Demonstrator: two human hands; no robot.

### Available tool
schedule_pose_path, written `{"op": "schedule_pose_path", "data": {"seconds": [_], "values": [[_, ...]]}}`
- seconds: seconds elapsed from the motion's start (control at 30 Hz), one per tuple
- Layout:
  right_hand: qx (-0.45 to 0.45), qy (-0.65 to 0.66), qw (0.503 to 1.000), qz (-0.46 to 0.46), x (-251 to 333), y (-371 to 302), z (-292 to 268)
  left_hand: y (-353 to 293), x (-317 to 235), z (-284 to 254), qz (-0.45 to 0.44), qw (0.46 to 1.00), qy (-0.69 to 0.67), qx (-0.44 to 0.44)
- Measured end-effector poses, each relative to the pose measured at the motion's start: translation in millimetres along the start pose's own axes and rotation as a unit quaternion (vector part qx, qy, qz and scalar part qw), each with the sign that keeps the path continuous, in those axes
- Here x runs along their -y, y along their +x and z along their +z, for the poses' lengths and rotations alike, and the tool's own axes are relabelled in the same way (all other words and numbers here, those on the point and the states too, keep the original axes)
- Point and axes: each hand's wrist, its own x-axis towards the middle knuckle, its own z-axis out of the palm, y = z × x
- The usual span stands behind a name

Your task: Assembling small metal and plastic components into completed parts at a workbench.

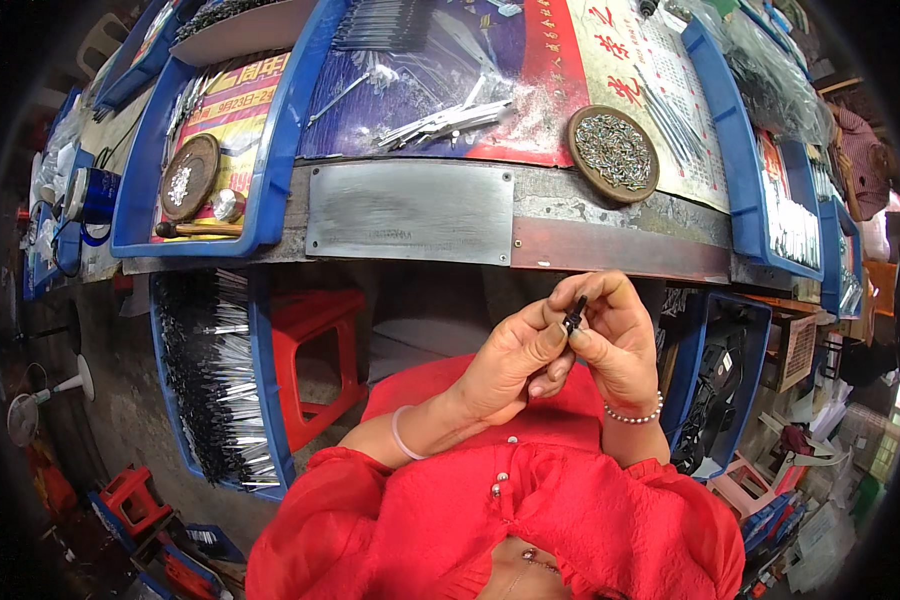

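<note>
Close together in front of my red top, my left hand (515,362) and my right hand (618,335) are both closed in a pinch. Between their fingertips is a small black ribbed part (573,318), dark and narrow at its upper end. The fingers cover much of it, so its full shape does not show. Both hands are just off the near edge of the workbench. Nearest them on the bench is a round brown dish (615,153) full of small metal pieces. Thin silvery rods (450,122) lie in a loose pile farther off.
A bare metal plate (410,212) is screwed to the bench edge. Blue trays (270,215) stand at both sides, the left one holding a smaller round dish (188,178) and a wooden-handled tool (202,230). Below are a crate of rods (235,385) and a red stool (315,325).
</note>
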Motion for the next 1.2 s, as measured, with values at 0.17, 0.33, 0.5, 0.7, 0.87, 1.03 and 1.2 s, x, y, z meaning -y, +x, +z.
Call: {"op": "schedule_pose_path", "data": {"seconds": [0.17,0.33,0.5,0.7,0.87,1.03,1.2], "values": [[0.106,-0.064,0.992,-0.008,5,-2,-11,-5,3,8,-0.041,0.999,-0.005,0.008],[0.056,-0.087,0.994,-0.045,-1,-2,-6,-5,6,8,-0.049,0.998,-0.018,-0.018],[0.058,-0.059,0.995,-0.057,-12,1,-13,-8,9,11,-0.051,0.996,-0.036,-0.060],[-0.031,-0.039,0.999,0.018,-17,-8,-3,-5,11,6,-0.064,0.994,-0.052,-0.068],[0.097,-0.054,0.994,0.005,-18,1,-16,-8,13,5,-0.057,0.993,-0.054,-0.082],[0.007,-0.046,0.998,0.040,-23,-4,-7,-3,10,8,-0.086,0.986,-0.081,-0.119],[0.045,-0.046,0.998,0.023,-18,-3,-15,-10,14,7,-0.060,0.993,-0.066,-0.082]]}}
